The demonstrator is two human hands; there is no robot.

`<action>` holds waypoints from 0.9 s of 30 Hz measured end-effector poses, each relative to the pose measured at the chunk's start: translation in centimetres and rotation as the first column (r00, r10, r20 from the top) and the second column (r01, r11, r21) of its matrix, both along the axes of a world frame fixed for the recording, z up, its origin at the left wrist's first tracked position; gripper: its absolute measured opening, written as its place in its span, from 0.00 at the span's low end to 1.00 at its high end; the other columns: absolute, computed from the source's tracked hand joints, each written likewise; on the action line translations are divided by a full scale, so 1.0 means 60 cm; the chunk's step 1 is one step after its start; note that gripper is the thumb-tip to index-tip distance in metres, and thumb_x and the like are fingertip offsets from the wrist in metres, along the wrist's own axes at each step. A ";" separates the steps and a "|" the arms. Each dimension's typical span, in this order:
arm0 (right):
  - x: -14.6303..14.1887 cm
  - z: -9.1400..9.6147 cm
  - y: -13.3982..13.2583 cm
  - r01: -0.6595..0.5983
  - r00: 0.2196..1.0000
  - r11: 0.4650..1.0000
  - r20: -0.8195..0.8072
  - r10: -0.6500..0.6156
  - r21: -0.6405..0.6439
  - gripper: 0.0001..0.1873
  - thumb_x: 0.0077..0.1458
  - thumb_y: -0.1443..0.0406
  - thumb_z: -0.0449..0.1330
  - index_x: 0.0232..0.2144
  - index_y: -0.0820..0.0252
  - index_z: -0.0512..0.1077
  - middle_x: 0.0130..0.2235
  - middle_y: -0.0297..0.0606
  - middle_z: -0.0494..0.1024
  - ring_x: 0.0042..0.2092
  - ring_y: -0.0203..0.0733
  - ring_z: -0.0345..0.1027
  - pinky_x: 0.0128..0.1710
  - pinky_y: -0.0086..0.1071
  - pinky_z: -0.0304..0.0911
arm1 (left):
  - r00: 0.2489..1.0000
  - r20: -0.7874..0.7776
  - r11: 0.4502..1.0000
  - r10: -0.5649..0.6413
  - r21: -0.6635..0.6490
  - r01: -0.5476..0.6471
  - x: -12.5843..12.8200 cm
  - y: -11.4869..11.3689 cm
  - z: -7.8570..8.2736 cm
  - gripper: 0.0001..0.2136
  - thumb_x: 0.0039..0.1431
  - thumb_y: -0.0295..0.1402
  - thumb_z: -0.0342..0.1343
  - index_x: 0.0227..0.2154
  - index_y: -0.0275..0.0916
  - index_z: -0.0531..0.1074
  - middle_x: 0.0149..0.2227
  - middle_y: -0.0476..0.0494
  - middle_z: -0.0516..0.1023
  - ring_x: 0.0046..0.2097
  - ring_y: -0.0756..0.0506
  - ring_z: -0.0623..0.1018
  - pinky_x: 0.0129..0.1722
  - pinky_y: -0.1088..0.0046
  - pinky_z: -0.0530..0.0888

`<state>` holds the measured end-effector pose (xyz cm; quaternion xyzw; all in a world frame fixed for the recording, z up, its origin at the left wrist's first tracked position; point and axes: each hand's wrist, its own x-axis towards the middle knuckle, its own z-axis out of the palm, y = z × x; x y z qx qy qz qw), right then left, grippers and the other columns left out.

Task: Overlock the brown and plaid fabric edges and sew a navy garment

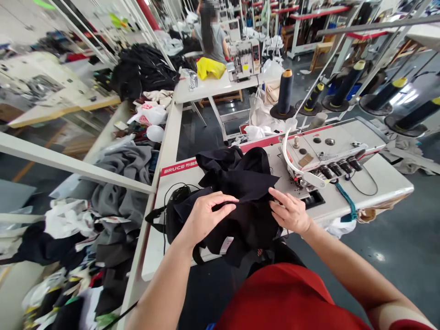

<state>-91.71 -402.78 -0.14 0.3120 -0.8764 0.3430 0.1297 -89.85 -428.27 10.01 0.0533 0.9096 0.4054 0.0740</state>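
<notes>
Dark navy-black fabric point(240, 183) lies bunched over the front of the sewing table point(178, 183) and hangs past its near edge. A small white label point(226, 245) shows on its lower part. My left hand point(209, 213) pinches an edge of the cloth between thumb and fingers. At the fabric's right-hand corner, my right hand point(290, 211) holds the edge with its fingertips, the fingers fairly straight. Just beyond that hand stands an overlock sewing machine point(326, 146), its needle area close to the cloth.
Dark thread cones point(285, 91) stand behind the machine. A teal strip point(345, 201) hangs at the table's right. Left of the table, a long bin holds grey cloth point(127, 160) and mixed scraps. A person point(211, 34) sits at another machine table ahead, beside yellow cloth point(211, 68).
</notes>
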 end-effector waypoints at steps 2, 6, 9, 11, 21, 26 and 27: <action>-0.017 0.027 0.006 -0.110 0.994 0.986 -0.003 0.111 0.128 0.09 0.55 0.67 0.52 0.34 0.54 0.72 0.60 0.37 0.63 0.44 0.43 0.70 0.42 0.38 0.66 | 1.000 -0.011 1.000 -0.024 0.001 0.024 0.011 -0.006 0.001 0.09 0.56 0.39 0.55 0.35 0.47 0.78 0.30 0.50 0.75 0.33 0.49 0.74 0.37 0.74 0.69; -0.047 0.057 -0.005 -0.274 0.961 0.947 0.016 0.275 0.166 0.10 0.56 0.70 0.49 0.33 0.57 0.70 0.50 0.41 0.71 0.43 0.41 0.69 0.41 0.34 0.66 | 0.998 -0.040 0.999 -0.052 0.000 0.052 0.028 -0.033 -0.010 0.09 0.56 0.39 0.55 0.35 0.47 0.78 0.29 0.51 0.74 0.31 0.50 0.73 0.35 0.75 0.69; -0.037 0.069 -0.049 -0.252 0.967 0.965 0.062 0.249 0.064 0.08 0.57 0.69 0.50 0.30 0.58 0.69 0.36 0.41 0.73 0.38 0.41 0.68 0.39 0.35 0.65 | 0.989 -0.148 0.997 0.022 -0.065 -0.032 0.025 -0.070 -0.012 0.08 0.56 0.39 0.55 0.34 0.47 0.78 0.30 0.51 0.76 0.31 0.49 0.74 0.35 0.75 0.70; -0.012 0.091 -0.104 -0.218 0.953 0.963 0.180 0.245 -0.158 0.06 0.56 0.66 0.52 0.28 0.57 0.67 0.32 0.38 0.71 0.35 0.40 0.67 0.38 0.34 0.65 | 0.923 -0.363 0.965 0.127 -0.170 -0.199 0.013 -0.096 0.014 0.08 0.56 0.39 0.54 0.32 0.46 0.78 0.31 0.52 0.76 0.32 0.50 0.74 0.36 0.75 0.69; 0.038 0.174 -0.160 0.529 0.238 0.371 0.553 0.799 -0.764 0.20 0.36 0.61 0.70 0.25 0.60 0.62 0.25 0.28 0.71 0.24 0.30 0.65 0.22 0.24 0.66 | 0.641 -0.672 0.754 -0.370 -0.620 -0.215 -0.132 -0.002 0.173 0.11 0.59 0.39 0.52 0.31 0.43 0.78 0.30 0.55 0.74 0.38 0.51 0.73 0.36 0.76 0.65; 0.044 0.006 0.060 0.669 0.300 0.592 0.892 0.339 -0.450 0.16 0.41 0.61 0.69 0.24 0.62 0.65 0.23 0.29 0.69 0.26 0.31 0.63 0.22 0.23 0.63 | 0.825 -0.215 0.781 -0.522 -0.508 0.363 -0.217 0.151 -0.043 0.06 0.57 0.36 0.55 0.33 0.45 0.77 0.36 0.53 0.78 0.39 0.51 0.76 0.35 0.77 0.67; 0.051 -0.029 0.094 0.699 0.269 0.591 0.914 0.304 -0.402 0.17 0.40 0.60 0.69 0.24 0.62 0.65 0.23 0.30 0.69 0.26 0.32 0.63 0.22 0.23 0.62 | 0.833 -0.113 0.765 -0.542 -0.477 0.433 -0.226 0.181 -0.085 0.06 0.56 0.36 0.57 0.33 0.45 0.77 0.36 0.53 0.78 0.40 0.50 0.76 0.36 0.77 0.67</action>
